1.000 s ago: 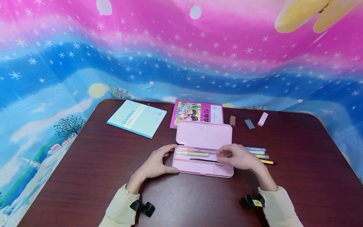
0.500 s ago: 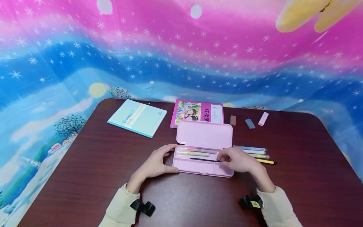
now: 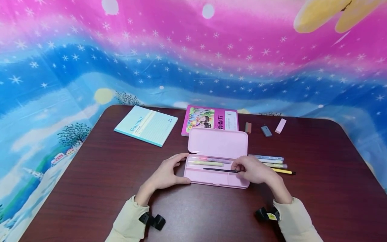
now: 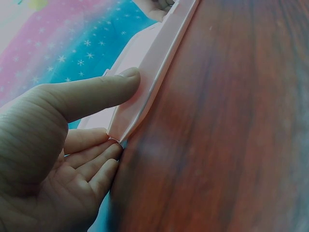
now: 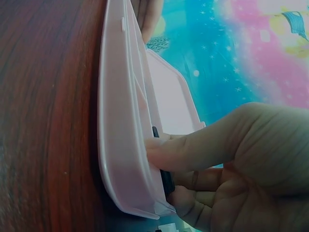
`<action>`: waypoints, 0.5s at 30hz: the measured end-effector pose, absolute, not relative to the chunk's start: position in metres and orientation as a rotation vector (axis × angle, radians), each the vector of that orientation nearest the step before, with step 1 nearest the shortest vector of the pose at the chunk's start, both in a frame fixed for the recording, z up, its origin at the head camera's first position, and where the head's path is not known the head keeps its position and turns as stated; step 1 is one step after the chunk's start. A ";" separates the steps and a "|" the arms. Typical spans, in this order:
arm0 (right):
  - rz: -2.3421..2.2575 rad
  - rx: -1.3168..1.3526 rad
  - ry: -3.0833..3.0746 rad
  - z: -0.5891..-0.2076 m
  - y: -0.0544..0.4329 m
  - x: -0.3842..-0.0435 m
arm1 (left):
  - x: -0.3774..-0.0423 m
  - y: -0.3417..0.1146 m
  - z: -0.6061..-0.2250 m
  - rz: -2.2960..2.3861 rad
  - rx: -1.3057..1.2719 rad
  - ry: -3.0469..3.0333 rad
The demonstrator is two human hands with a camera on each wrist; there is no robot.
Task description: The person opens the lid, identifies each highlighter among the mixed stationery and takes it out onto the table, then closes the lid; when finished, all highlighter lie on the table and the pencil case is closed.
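Observation:
A pink pencil case (image 3: 207,178) lies open on the table, its lid (image 3: 217,143) tipped back. My left hand (image 3: 164,173) holds the case's left end, thumb at the front side and fingers round the far corner. Over the right end, my right hand (image 3: 255,169) pinches a black pen (image 3: 219,170) by its right end. The right wrist view shows the thumb and fingers on the dark pen (image 5: 167,182). Behind it in the case lie a yellow-green pen (image 3: 208,163) and a pink-and-purple pen (image 3: 219,161).
Several pens, one a yellow pen (image 3: 285,171), lie right of the case, partly behind my right hand. Farther back are a Gambit notebook (image 3: 146,126), a pink book (image 3: 205,117), a brown-green eraser (image 3: 248,128), a blue-grey eraser (image 3: 266,131) and a pink eraser (image 3: 280,126).
My right fingers have moved down onto the black pen and taken hold of its right end, which has shifted slightly right. My left hand stays at the pencil case.

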State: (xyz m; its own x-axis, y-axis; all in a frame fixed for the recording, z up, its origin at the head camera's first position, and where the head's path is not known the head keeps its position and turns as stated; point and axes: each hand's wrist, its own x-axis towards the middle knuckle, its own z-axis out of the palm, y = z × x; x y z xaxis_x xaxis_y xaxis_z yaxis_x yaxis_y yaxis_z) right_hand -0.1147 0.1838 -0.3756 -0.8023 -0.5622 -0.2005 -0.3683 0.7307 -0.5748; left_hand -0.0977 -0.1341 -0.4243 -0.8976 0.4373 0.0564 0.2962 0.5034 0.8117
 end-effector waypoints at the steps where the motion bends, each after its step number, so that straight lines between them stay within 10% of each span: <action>1: -0.736 -0.727 2.578 -0.376 0.184 -0.115 | -0.098 -0.134 -0.424 1.349 0.635 2.585; 15: -0.833 -0.674 2.674 -0.372 0.197 -0.118 | -0.098 -0.135 -0.425 1.370 0.666 2.581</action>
